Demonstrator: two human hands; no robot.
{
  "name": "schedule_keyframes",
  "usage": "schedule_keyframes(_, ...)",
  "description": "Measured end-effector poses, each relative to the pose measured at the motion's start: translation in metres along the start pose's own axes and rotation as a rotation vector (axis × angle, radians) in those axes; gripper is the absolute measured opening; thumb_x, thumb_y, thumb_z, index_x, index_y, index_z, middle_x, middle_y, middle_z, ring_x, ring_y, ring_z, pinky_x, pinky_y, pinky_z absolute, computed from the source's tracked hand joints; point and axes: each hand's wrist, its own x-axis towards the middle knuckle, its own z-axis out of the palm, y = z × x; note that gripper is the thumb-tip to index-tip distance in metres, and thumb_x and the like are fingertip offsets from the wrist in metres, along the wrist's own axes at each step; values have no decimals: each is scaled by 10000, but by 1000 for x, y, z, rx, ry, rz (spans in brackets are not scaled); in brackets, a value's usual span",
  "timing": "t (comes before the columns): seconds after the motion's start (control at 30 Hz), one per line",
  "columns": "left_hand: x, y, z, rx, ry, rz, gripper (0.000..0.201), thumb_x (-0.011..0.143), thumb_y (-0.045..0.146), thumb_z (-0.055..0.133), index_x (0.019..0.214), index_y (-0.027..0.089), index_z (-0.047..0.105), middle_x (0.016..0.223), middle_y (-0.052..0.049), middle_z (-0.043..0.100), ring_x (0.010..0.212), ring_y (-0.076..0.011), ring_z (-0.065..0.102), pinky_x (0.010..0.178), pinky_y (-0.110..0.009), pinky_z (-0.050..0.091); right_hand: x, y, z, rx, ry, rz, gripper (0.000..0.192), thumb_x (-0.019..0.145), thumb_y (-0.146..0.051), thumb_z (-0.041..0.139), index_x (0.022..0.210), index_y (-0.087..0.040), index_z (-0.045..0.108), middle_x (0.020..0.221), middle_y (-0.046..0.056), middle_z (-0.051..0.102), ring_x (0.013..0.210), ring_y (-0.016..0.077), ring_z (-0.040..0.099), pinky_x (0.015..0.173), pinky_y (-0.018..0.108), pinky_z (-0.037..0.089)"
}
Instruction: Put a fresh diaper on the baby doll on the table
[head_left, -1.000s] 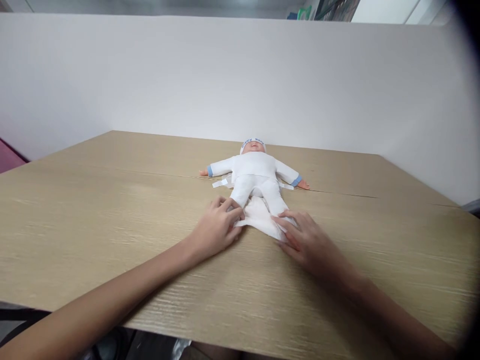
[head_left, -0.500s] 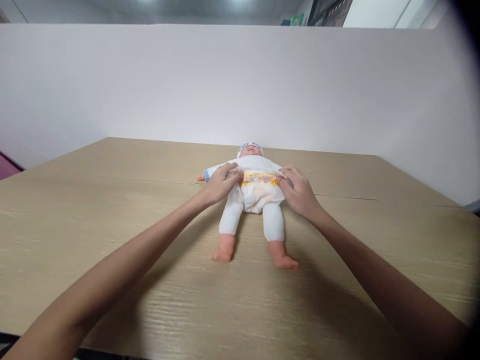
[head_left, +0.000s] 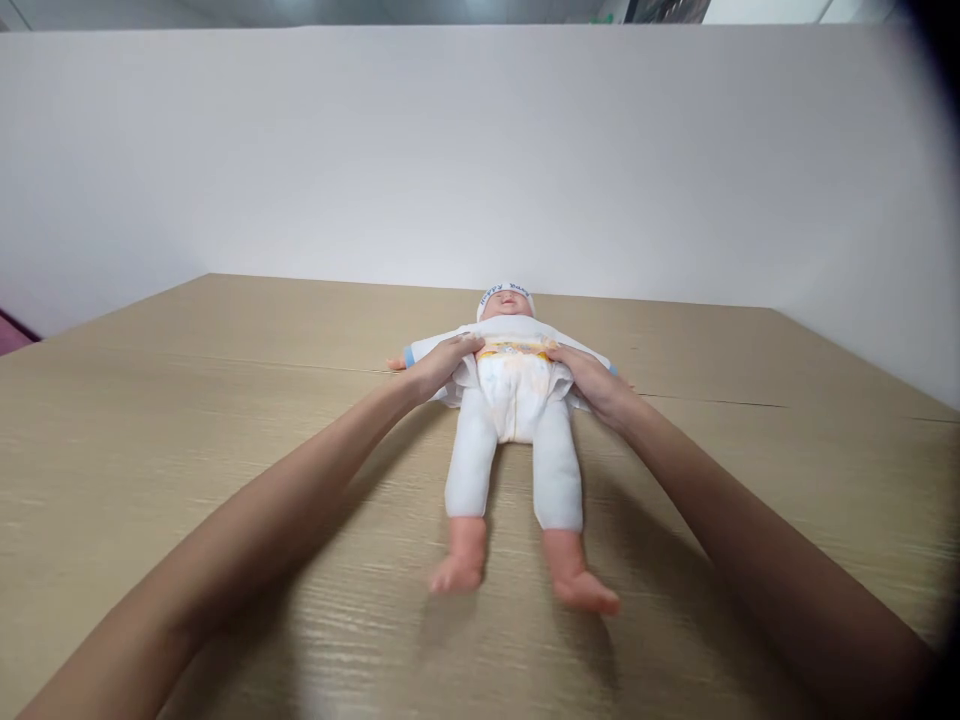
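A baby doll (head_left: 472, 460) lies on its back, head at the far end and feet toward me. It has a white suit with blue cuffs and a white cap with dark lettering. A white diaper (head_left: 514, 395) with a yellow-orange printed waistband sits round its hips, over the suit. My left hand (head_left: 448, 364) is closed round the left side of its waist, thumb at the waistband. Opposite it, my right hand (head_left: 589, 378) holds the other side. Most fingers are hidden beneath the doll's sides. Shadows lie beneath the doll's feet, which look raised off the table.
The doll lies on a wide wood-grain table (head_left: 187, 430) with a thin seam running across it. A white partition (head_left: 360, 150) stands along the back edge. Something purple (head_left: 13, 335) shows at the far left.
The doll has come toward me, and its feet are nearer and look lifted. My hands have shifted from the diaper's waistband edges to round the doll's sides. The view has tilted slightly down.
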Motion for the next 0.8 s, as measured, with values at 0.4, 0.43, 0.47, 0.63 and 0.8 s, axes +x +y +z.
schedule_keyframes(0.4, -65, 31, -19, -135, -2, -231, 570, 799, 620, 911, 1152, 191, 786, 1076, -76, 791, 948, -222, 696, 861, -347, 532, -71, 3, -23, -161, 50, -96, 668, 792, -816, 784, 1111, -232, 719, 1208, 110, 814, 1043, 268, 758, 879, 386, 617)
schedule_keyframes(0.43, -64, 35, -21, -99, 57, -225, 557, 804, 584, 905, 1187, 199, 781, 1117, -79, 796, 980, -223, 697, 896, -355, 536, -72, 7, -28, -180, 117, -130, 665, 777, -806, 788, 1097, -228, 707, 1184, 120, 811, 1017, 261, 752, 881, 393, 611)
schedule_keyframes(0.47, -65, 40, -21, -52, 110, -208, 528, 827, 555, 880, 1210, 205, 778, 1172, -85, 797, 1025, -230, 698, 928, -366, 539, -74, 11, -34, -196, 175, -149, 646, 777, -784, 790, 1087, -223, 702, 1145, 124, 807, 982, 255, 741, 875, 399, 601)
schedule_keyframes(0.63, -79, 69, 5, 311, 197, 130, 309, 1024, 450, 650, 1221, 239, 758, 1365, -63, 753, 1214, -266, 670, 1036, -423, 519, -106, 37, -58, -517, 318, -188, 411, 922, -634, 685, 1010, -234, 717, 902, 63, 766, 755, 214, 650, 756, 372, 484)
schedule_keyframes(0.8, -78, 84, 59, 638, 28, 467, 273, 1094, 434, 590, 1168, 228, 754, 1245, -73, 765, 1231, -295, 630, 1114, -484, 459, -120, 57, -61, -800, 258, -208, 405, 962, -634, 634, 857, -243, 648, 823, 42, 720, 732, 211, 639, 693, 343, 396)
